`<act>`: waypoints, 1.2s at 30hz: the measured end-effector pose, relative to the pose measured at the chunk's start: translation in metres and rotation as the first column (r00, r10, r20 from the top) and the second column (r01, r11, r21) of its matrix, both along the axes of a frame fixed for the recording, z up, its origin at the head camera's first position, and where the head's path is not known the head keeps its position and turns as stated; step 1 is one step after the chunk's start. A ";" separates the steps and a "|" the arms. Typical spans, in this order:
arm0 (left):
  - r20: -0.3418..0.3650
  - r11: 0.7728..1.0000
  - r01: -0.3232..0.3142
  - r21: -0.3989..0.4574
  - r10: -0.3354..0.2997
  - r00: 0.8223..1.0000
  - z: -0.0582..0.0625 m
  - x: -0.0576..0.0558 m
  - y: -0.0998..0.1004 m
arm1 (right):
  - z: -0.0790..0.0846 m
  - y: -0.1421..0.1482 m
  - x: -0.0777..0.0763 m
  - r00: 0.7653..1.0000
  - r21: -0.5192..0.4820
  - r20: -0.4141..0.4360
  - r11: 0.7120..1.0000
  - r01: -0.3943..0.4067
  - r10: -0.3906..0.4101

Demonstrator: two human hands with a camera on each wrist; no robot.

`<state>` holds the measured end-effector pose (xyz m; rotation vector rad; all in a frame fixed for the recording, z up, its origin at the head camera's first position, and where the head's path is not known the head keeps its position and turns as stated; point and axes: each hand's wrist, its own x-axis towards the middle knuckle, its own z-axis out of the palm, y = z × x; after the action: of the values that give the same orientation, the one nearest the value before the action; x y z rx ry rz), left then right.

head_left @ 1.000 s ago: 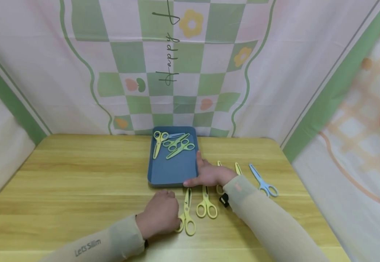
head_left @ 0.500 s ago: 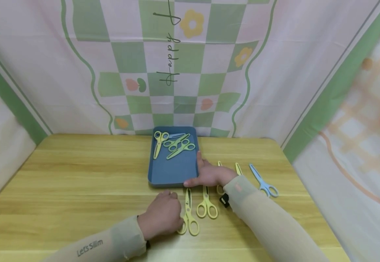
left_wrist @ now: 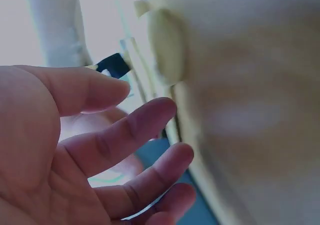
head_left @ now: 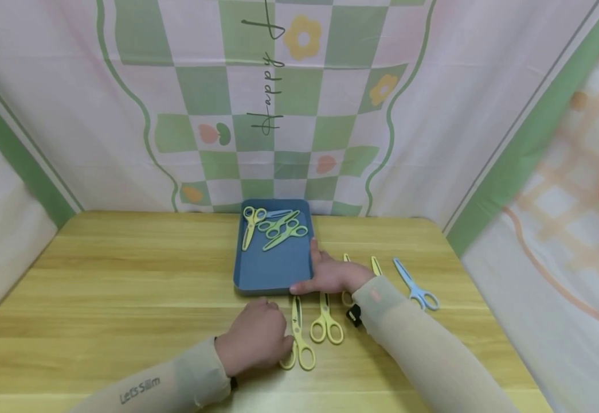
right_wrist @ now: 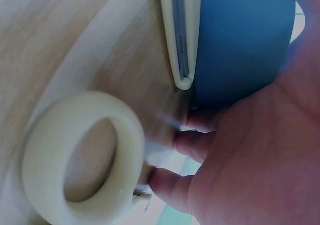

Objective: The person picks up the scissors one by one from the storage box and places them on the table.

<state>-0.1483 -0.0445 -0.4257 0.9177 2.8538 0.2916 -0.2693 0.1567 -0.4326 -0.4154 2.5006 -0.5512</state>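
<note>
My left hand (head_left: 258, 335) hovers low over the table, its thumb tip overlapping the left handle loop of yellow scissors (head_left: 297, 331) in the head view. In the left wrist view its fingers are loosely bent, thumb and forefinger apart, and a blurred yellow handle (left_wrist: 167, 45) shows beyond the fingertips. My right hand (head_left: 332, 277) spreads around the near right corner of a blue tray (head_left: 272, 269); the thumb lies along its front edge, the other fingers by its right side. A second pair of yellow scissors (head_left: 325, 314) lies just in front of that hand.
Yellow scissors (head_left: 249, 234), green scissors (head_left: 285, 235) and partly covered blue ones lie in the tray. Right of it are light-blue scissors (head_left: 415, 287) and yellow scissors (head_left: 375, 265) partly hidden by my right sleeve. A patterned curtain (head_left: 299, 92) hangs behind the table.
The nearest yellow scissors' handles have shifted slightly right, and my left hand has edged right with them. My right hand and the tray have stayed in place.
</note>
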 end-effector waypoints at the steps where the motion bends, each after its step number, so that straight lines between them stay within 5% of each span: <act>1: 0.000 1.000 0.009 0.019 -0.009 1.000 0.003 -0.002 0.000 | 0.000 0.000 0.000 1.000 -0.003 0.000 1.000 0.001 -0.001; 6: -0.002 0.987 0.075 0.143 -0.076 0.997 0.017 -0.015 -0.004 | 0.001 0.001 0.000 1.000 -0.013 0.000 1.000 -0.002 0.002; 9: -0.036 0.984 0.103 0.143 -0.099 0.994 0.026 -0.027 -0.007 | 0.001 0.002 -0.002 1.000 -0.008 0.000 1.000 -0.014 0.014; 12: -0.033 0.992 0.096 0.079 -0.094 0.995 0.034 -0.041 -0.011 | 0.001 0.003 -0.003 1.000 -0.006 0.007 1.000 -0.022 0.022; 21: 0.155 0.983 0.103 -0.152 -0.079 0.985 0.043 -0.097 -0.019 | 0.003 0.004 -0.002 1.000 -0.005 0.008 1.000 -0.019 0.019; 29: 0.306 0.972 0.008 -0.234 0.066 0.950 0.042 -0.131 -0.012 | 0.001 0.002 -0.001 1.000 -0.026 0.015 1.000 -0.018 0.018; 36: 0.372 0.958 -0.042 -0.284 0.150 0.916 0.037 -0.154 -0.005 | 0.002 0.002 -0.001 1.000 -0.009 0.019 1.000 -0.017 0.017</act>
<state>-0.3018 -0.0499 -0.3884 0.5875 2.4887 0.0763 -0.2698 0.1584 -0.4311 -0.4331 2.4750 -0.5576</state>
